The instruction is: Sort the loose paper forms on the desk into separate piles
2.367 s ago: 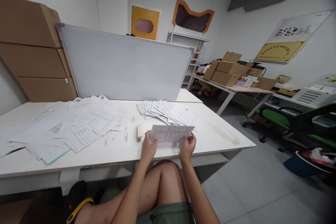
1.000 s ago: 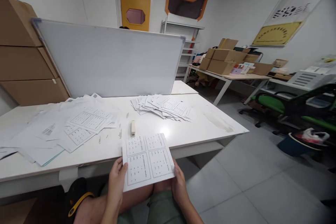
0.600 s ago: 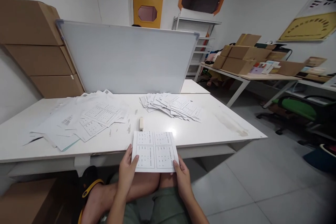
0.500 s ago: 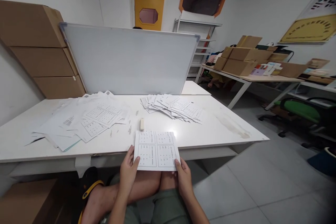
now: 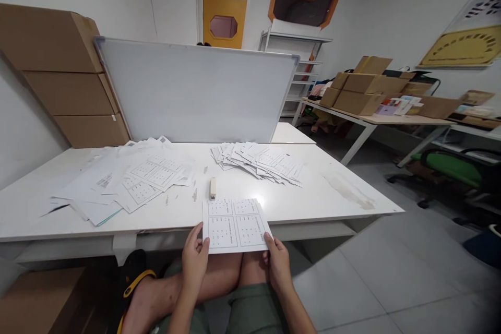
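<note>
My left hand [image 5: 195, 253] grips the left edge of some printed paper sheets [image 5: 237, 227], thumb on top. On their right edge, my right hand [image 5: 277, 258] pinches near the lower corner, fingers curled underneath. Boxes of small print cover the top sheet, which is tilted over my lap with its far edge by the table's front. How many sheets lie under it I cannot tell. Just beyond them lies a small off-white oblong thing [image 5: 213, 188], possibly a stapler.
Loose papers [image 5: 152, 172] spread over the left of the white table [image 5: 324, 209]. A fanned pile of printed sheets [image 5: 260, 162] lies at its back centre. Behind stands a whiteboard [image 5: 195, 94], with stacked cartons [image 5: 66, 91] on the left. Another table with boxes [image 5: 362, 99] is at right.
The view has shifted slightly. My right hand has moved a little up the right edge of the sheets; both hands still hold them.
</note>
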Tool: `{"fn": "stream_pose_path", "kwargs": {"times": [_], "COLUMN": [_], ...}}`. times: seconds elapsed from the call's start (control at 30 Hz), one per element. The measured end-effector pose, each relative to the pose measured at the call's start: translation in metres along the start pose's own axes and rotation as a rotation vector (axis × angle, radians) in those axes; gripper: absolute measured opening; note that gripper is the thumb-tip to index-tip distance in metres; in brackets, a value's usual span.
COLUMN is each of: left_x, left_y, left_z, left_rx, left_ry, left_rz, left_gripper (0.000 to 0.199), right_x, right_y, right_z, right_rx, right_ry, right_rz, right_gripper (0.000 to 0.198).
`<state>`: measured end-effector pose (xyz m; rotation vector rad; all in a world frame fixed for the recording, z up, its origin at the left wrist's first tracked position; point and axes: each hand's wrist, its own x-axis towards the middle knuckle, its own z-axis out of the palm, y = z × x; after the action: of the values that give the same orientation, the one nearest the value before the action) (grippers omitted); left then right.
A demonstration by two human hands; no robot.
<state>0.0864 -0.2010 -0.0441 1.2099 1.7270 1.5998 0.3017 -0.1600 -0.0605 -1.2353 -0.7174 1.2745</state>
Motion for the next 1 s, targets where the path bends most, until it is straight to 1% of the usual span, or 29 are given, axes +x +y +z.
{"fn": "stream_pose_path", "kwargs": {"times": [0.1,0.17,0.2,0.27,0.33,0.43,0.53,0.63,0.8,0.9,1.0], "left_x": [-0.002,-0.004,-0.004,-0.004,-0.005,-0.006,-0.008,-0.008,-0.004,-0.002,0.000], "left_y": [0.002,0.005,0.006,0.009,0.011,0.012,0.010,0.007,0.004,0.003,0.000], "left_z": [0.001,-0.001,-0.003,-0.009,-0.015,-0.019,-0.018,-0.015,-0.015,-0.015,-0.014], "left_rx": [0.099,0.175,0.228,0.370,0.527,0.685,0.750,0.794,0.833,0.830,0.812], "left_ry": [0.034,0.024,-0.006,-0.110,-0.212,-0.280,-0.314,-0.303,-0.212,-0.163,-0.149], "left_rz": [0.076,0.169,0.234,0.365,0.446,0.484,0.520,0.543,0.567,0.601,0.643], "left_gripper": [0.041,0.040,0.040,0.041,0.042,0.043,0.050,0.054,0.044,0.040,0.039], "right_x": [0.001,0.000,0.000,0.000,-0.001,0.000,0.001,0.001,0.002,0.004,0.006], "right_y": [-0.002,-0.002,-0.002,-0.001,0.001,0.005,0.009,0.008,0.009,0.016,0.024], "right_z": [-0.001,-0.003,-0.004,-0.009,-0.017,-0.030,-0.038,-0.037,-0.030,-0.033,-0.037], "right_rx": [-0.030,-0.010,0.002,0.015,0.016,-0.009,-0.120,-0.246,-0.424,-0.487,-0.522], "right_ry": [-0.025,-0.049,-0.069,-0.122,-0.195,-0.326,-0.423,-0.453,-0.476,-0.478,-0.466], "right_rz": [0.009,0.007,0.009,0.004,-0.011,-0.029,-0.081,-0.167,-0.309,-0.399,-0.474], "right_gripper": [0.054,0.057,0.057,0.053,0.049,0.047,0.045,0.048,0.050,0.048,0.047]}}
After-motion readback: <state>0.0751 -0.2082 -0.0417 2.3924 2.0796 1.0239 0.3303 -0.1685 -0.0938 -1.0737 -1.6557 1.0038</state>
